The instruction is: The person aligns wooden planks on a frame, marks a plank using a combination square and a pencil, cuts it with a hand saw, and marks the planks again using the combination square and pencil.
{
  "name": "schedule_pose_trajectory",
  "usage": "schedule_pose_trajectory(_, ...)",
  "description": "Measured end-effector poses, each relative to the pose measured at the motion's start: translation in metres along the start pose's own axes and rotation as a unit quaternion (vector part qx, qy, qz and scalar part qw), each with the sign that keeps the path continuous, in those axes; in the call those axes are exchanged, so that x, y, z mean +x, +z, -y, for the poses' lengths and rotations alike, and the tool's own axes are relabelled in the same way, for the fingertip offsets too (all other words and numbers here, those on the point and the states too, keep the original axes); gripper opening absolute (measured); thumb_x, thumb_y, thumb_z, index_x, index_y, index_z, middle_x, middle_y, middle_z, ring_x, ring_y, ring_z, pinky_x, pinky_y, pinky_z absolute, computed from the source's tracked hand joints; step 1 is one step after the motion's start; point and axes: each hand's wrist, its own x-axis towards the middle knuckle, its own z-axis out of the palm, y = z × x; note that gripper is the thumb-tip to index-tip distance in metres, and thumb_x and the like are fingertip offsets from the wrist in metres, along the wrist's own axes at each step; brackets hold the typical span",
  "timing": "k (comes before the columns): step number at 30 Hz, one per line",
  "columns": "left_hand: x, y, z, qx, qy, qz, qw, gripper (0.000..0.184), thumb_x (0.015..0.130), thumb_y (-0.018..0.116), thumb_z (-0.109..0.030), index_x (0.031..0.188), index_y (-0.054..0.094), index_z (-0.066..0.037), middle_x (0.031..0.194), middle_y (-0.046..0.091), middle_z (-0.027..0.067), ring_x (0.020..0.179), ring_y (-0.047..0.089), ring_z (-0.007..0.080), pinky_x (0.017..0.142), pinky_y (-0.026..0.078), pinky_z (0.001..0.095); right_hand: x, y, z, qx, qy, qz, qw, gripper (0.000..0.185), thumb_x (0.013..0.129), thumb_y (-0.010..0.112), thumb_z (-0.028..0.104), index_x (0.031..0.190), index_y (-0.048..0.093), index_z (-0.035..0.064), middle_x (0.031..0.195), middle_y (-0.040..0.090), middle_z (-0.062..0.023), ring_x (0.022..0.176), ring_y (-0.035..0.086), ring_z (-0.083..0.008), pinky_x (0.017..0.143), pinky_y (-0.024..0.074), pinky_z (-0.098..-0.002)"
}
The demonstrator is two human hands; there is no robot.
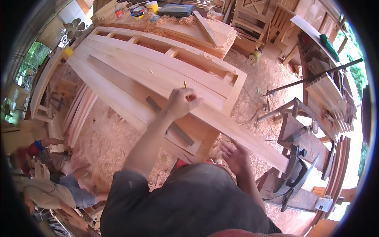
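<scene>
My left hand point(182, 103) is closed around a pencil point(185, 84), whose yellowish end sticks up above the fingers. It is over a long pale plank point(241, 134) that lies lengthwise across the wooden workpiece. Beneath my left forearm a dark flat bar point(181, 135) crosses the wood; the forearm hides its middle. My right hand point(236, 158) has its fingers spread beside the near edge of the plank, holding nothing that I can see. Whether its fingertips touch the plank I cannot tell. Under the plank is a large framed panel point(197, 81) with rectangular openings along its far side.
Stacked boards point(189, 33) at the back carry shavings, tins and a dark case point(175, 10). A power tool point(296, 166) stands by the plank's right end. Curved wood strips point(81, 114) lean at left. Another person point(51, 193) is at lower left. Shavings cover the floor point(106, 138).
</scene>
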Motion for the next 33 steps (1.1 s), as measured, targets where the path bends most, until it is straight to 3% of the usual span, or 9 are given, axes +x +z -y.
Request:
schedule_pose_trajectory(3,-0.030,0.007,0.005,-0.004,-0.064,-0.006,0.998,0.037,0.093,0.086,-0.036,0.083,0.074,-0.003,0.070,0.067,-0.0001,0.064,0.058,0.0073,0.060,0.048,0.0287,0.018,0.028,0.010,-0.242,0.058,0.148,0.957,0.046,0.107,0.066,0.034,0.143,0.061,0.0059,0.134,0.073,-0.0190,0.118,0.071,-0.0343,0.099,0.0554,-0.0470)
schedule_pose_trajectory(5,-0.049,0.009,0.024,-0.038,-0.115,-0.046,0.992,0.035,0.092,0.085,-0.036,0.086,0.075,-0.003,0.072,0.068,0.0009,0.066,0.059,0.0094,0.062,0.050,0.0311,-0.008,0.063,0.037,-0.512,-0.017,0.209,0.833,0.044,0.104,0.072,0.032,0.138,0.066,0.0060,0.132,0.074,-0.0190,0.112,0.073,-0.0366,0.100,0.0566,-0.0490)
schedule_pose_trajectory(9,-0.081,0.011,0.006,-0.019,-0.219,-0.115,0.969,0.031,0.092,0.084,-0.034,0.089,0.077,-0.004,0.074,0.068,-0.0021,0.069,0.057,0.0074,0.063,0.048,0.0300,-0.026,0.042,0.084,-0.775,-0.299,0.084,0.551,0.047,0.095,0.079,0.027,0.136,0.068,0.0064,0.130,0.072,-0.0183,0.124,0.066,-0.0411,0.112,0.0493,-0.0486)
schedule_pose_trajectory(15,-0.105,0.065,0.012,-0.052,-0.237,-0.209,0.947,0.039,0.090,0.086,-0.035,0.108,0.076,-0.002,0.091,0.074,0.0022,0.079,0.065,0.0096,0.069,0.054,0.0273,-0.054,-0.068,0.168,-0.876,-0.250,-0.005,0.413,0.102,0.075,0.096,0.038,0.161,0.046,0.0150,0.146,0.062,-0.0190,0.131,0.062,-0.0416,0.116,0.0442,-0.0545)
schedule_pose_trajectory(19,-0.089,0.104,0.011,-0.093,-0.333,-0.273,0.898,0.058,0.087,0.088,-0.037,0.125,0.069,0.003,0.108,0.076,0.0107,0.092,0.073,0.0140,0.077,0.061,0.0303,-0.061,-0.119,0.195,-0.861,-0.117,0.050,0.493,0.112,0.068,0.099,0.038,0.163,0.043,0.0145,0.140,0.065,-0.0207,0.128,0.065,-0.0418,0.110,0.0515,-0.0529)
schedule_pose_trajectory(24,-0.052,0.113,0.022,-0.153,-0.425,-0.301,0.840,0.064,0.086,0.090,-0.037,0.131,0.064,0.002,0.122,0.073,0.0139,0.111,0.071,0.0199,0.083,0.063,0.0359,-0.065,-0.110,0.217,-0.820,-0.207,0.073,0.528,0.092,0.064,0.091,0.033,0.147,0.059,0.0107,0.125,0.072,-0.0205,0.115,0.071,-0.0421,0.101,0.0573,-0.0514)
schedule_pose_trajectory(27,-0.028,0.104,0.009,-0.387,-0.397,-0.308,0.773,0.056,0.090,0.088,-0.031,0.130,0.064,-0.002,0.125,0.069,0.0129,0.116,0.069,0.0241,0.091,0.062,0.0398,-0.076,-0.092,0.245,-0.799,-0.277,0.061,0.530,0.087,0.061,0.091,0.031,0.141,0.065,0.0107,0.118,0.074,-0.0169,0.108,0.073,-0.0403,0.095,0.0588,-0.0505)
schedule_pose_trajectory(30,0.018,0.102,0.009,-0.464,-0.354,-0.397,0.708,0.042,0.093,0.085,-0.022,0.127,0.066,-0.006,0.120,0.069,0.0109,0.111,0.070,0.0254,0.094,0.061,0.0416,-0.071,-0.082,0.264,-0.792,-0.311,0.054,0.522,0.086,0.061,0.091,0.032,0.140,0.066,0.0114,0.111,0.075,-0.0143,0.101,0.074,-0.0389,0.089,0.0595,-0.0500)
schedule_pose_trajectory(33,0.045,0.102,0.006,-0.462,-0.350,-0.398,0.711,0.034,0.095,0.081,-0.012,0.125,0.067,-0.006,0.113,0.070,0.0075,0.106,0.071,0.0233,0.090,0.062,0.0381,-0.042,-0.071,0.269,-0.789,-0.327,0.035,0.520,0.084,0.060,0.092,0.035,0.137,0.067,0.0128,0.105,0.074,-0.0125,0.096,0.074,-0.0372,0.087,0.0596,-0.0494)
